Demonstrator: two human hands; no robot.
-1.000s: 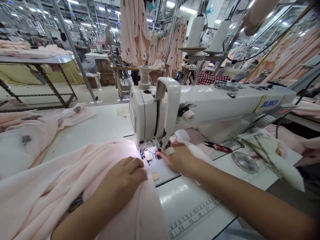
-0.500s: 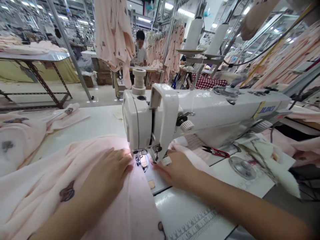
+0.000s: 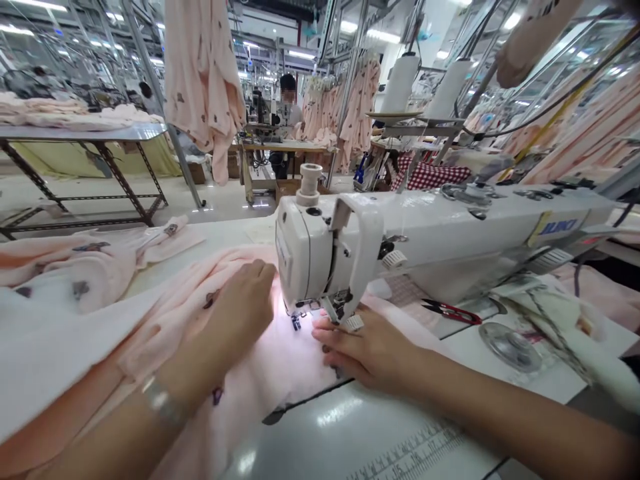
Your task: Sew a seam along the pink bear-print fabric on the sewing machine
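The left hand [image 3: 246,299] curls on the cloth [image 3: 287,367], its grip hidden; the right hand [image 3: 373,341], fingers parted, rests on it just beside the foot [image 3: 296,323]. Cloth now fills the gap between them, bare a moment ago, so it flanks the foot.

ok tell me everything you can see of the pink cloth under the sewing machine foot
The cloth is pale pink and soft-looking, with scattered dark figures. It bunches in loose folds on the left of the table, flatter and brightly lit beneath the metal foot. The left grip rests on it left of the foot, the right grip on its right. Whether the foot presses it is unclear.
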